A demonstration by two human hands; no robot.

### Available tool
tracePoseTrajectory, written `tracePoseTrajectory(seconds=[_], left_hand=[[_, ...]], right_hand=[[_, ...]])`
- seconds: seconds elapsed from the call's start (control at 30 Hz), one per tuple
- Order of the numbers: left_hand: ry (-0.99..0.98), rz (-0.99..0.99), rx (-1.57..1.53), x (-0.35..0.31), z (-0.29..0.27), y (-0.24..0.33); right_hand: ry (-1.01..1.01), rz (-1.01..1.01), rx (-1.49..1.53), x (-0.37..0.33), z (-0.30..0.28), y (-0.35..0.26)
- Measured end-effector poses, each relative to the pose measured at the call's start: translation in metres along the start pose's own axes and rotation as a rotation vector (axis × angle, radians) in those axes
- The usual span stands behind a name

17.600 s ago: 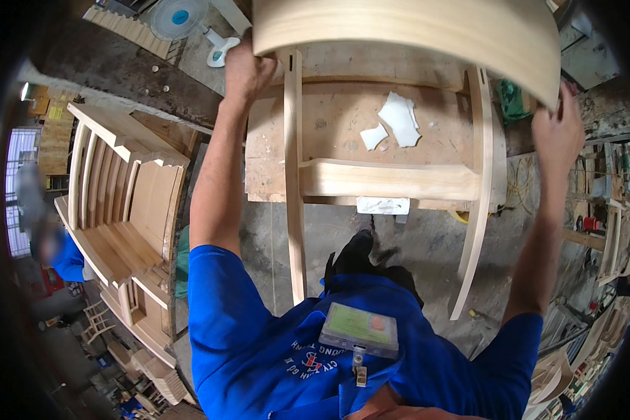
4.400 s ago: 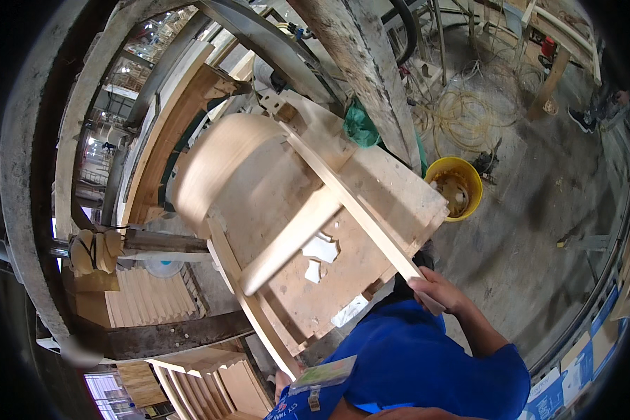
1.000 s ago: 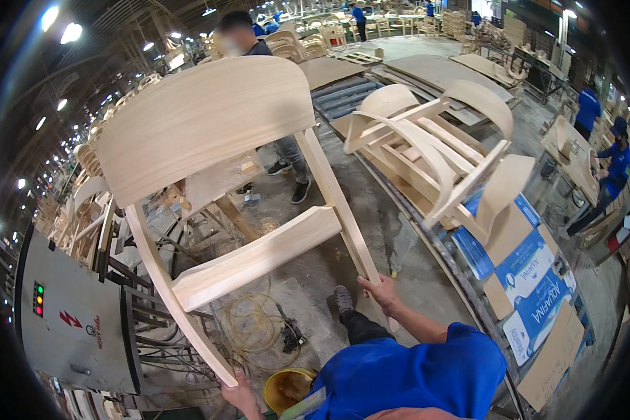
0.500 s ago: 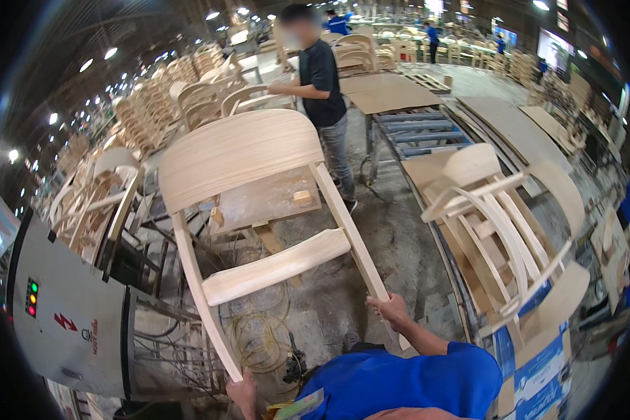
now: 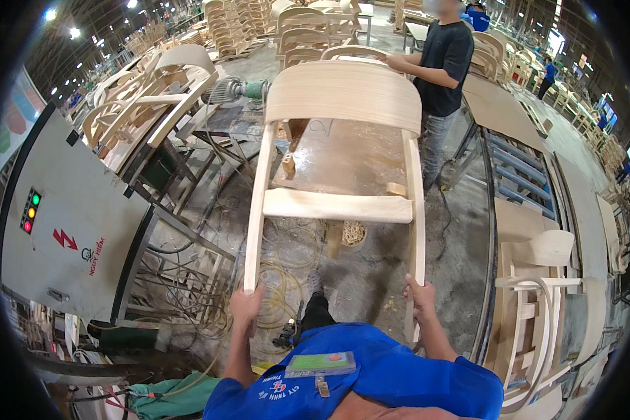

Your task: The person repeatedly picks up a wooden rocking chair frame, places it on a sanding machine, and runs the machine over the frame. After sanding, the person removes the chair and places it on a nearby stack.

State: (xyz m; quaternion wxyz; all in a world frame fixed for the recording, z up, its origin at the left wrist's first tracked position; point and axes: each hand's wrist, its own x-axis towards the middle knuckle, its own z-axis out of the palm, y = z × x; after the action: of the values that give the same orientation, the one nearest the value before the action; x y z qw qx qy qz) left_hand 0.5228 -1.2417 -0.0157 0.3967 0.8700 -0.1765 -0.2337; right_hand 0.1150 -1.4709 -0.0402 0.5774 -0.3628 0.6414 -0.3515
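I hold a pale wooden chair back frame (image 5: pixel 339 206) out in front of me, a leg in each hand. Its broad curved backrest is at the far end, and a crossbar joins the two legs midway. My left hand (image 5: pixel 246 305) is wrapped round the left leg near its lower end. My right hand (image 5: pixel 419 295) grips the right leg at about the same height. Beyond the crossbar, partly behind the frame, lies a worktable (image 5: pixel 350 150) with small wooden blocks on its top.
A grey electrical cabinet (image 5: pixel 70 217) with three lights stands at left. Coiled hoses (image 5: pixel 276 294) lie on the floor. A co-worker (image 5: pixel 444 77) in a dark shirt stands beyond the worktable. At right are a roller conveyor (image 5: pixel 518 168) and assembled chair frames (image 5: pixel 539 308).
My view has turned left. The frame, tilted before, now points straight ahead toward the worktable, and both hands keep their hold on its legs.
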Motion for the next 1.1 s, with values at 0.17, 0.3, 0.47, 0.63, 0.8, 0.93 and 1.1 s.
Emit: tracePoseTrajectory(seconds=[0.17,0.3,0.47,0.63,0.8,0.93,1.1], left_hand=[[-0.074,-0.003,0.112,0.105,0.0,0.036],[-0.13,0.045,0.175,0.161,0.009,0.083],[-0.209,0.091,0.171,0.23,0.017,0.111],[-0.273,0.096,0.183,0.289,0.034,0.131],[-0.299,0.076,0.217,0.317,0.055,0.149],[-0.326,0.056,0.15,0.329,0.068,0.153],[-0.272,0.113,0.305,0.345,0.094,0.158]], right_hand=[[0.003,0.015,0.063,0.046,0.061,-0.028],[0.084,0.046,0.07,0.059,0.092,-0.044],[0.134,0.079,0.088,0.084,0.132,-0.065],[0.153,0.088,0.032,0.117,0.161,-0.09],[0.175,0.056,0.055,0.15,0.174,-0.102],[0.159,0.058,0.043,0.168,0.179,-0.11],[0.17,0.044,-0.021,0.192,0.18,-0.117]])
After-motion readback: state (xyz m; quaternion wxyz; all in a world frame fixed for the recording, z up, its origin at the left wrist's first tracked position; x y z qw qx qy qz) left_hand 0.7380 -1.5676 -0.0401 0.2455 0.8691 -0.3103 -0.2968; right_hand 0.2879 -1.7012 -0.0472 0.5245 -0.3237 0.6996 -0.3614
